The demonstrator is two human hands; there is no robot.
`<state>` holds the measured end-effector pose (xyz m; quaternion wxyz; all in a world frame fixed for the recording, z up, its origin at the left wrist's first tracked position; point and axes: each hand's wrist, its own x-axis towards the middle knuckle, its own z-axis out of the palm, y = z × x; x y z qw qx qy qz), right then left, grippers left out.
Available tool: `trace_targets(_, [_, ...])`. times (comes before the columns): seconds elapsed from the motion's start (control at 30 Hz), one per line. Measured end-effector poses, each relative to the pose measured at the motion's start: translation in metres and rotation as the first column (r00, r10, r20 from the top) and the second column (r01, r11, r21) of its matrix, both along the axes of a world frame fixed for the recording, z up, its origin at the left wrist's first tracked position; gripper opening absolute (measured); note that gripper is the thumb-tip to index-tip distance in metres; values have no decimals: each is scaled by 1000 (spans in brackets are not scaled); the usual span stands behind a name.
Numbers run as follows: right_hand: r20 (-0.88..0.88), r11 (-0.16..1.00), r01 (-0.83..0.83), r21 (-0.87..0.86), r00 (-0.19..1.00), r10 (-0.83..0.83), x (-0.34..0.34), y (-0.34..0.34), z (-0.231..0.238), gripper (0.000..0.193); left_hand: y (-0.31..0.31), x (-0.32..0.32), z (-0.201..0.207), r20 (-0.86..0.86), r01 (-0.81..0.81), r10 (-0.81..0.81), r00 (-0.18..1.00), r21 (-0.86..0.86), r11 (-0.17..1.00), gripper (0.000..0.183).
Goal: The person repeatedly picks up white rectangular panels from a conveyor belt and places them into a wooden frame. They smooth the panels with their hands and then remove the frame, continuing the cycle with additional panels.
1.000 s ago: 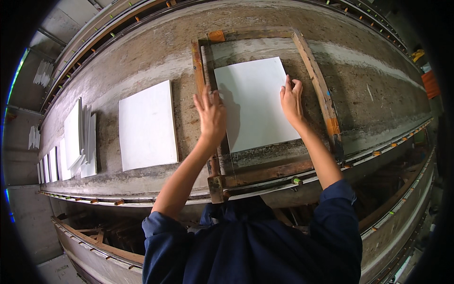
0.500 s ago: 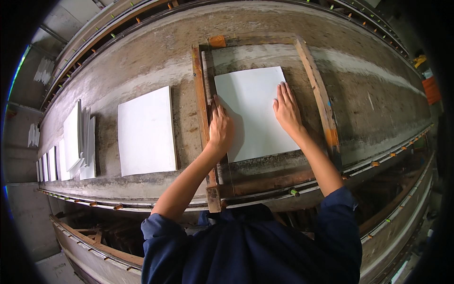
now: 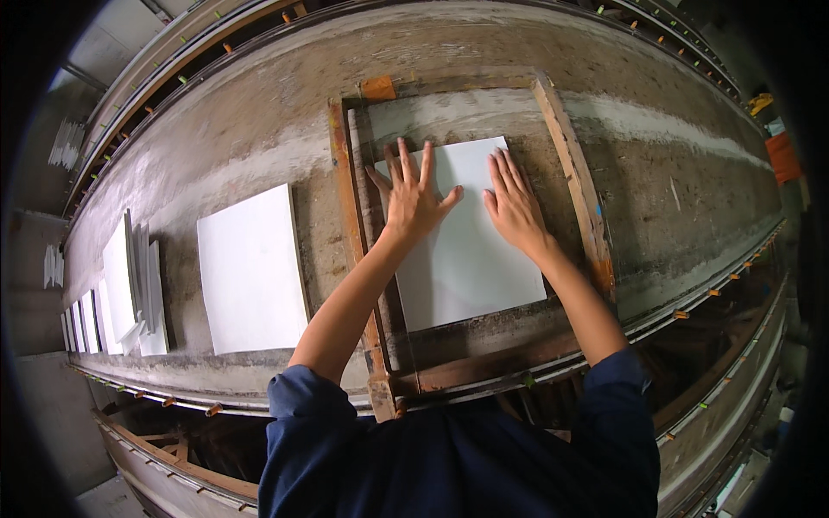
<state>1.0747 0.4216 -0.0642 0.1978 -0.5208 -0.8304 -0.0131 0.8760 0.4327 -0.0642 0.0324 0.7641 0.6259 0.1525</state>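
Observation:
A white square tile (image 3: 471, 255) lies flat inside a rusty wooden frame (image 3: 352, 242) on a long grey conveyor bed (image 3: 259, 129). My left hand (image 3: 413, 194) rests flat on the tile's upper left part, fingers spread. My right hand (image 3: 515, 203) lies flat on the tile's upper right part, fingers together. Neither hand grips anything. A second white tile (image 3: 250, 269) lies on the bed to the left of the frame, apart from both hands.
Several white tiles (image 3: 129, 289) stand and lean in a stack at the far left of the bed. Metal rails (image 3: 708, 302) with small clips run along the near and far edges. An orange object (image 3: 784, 155) sits at the far right.
Both hands slid from the tile's side edges onto its top face and now press flat near its far edge. The view shifted slightly.

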Motion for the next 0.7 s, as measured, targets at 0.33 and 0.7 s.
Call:
trace_targets(0.33, [83,997,-69,-33,994,71,-11,51,0,54,32,19,0,-6,122,-122,992,2,992,59])
trace_targets(0.7, [-27,976,198,92,980,-196,-14,63,-14,58,44,17,-6,119,-244,241,963,11,970,73])
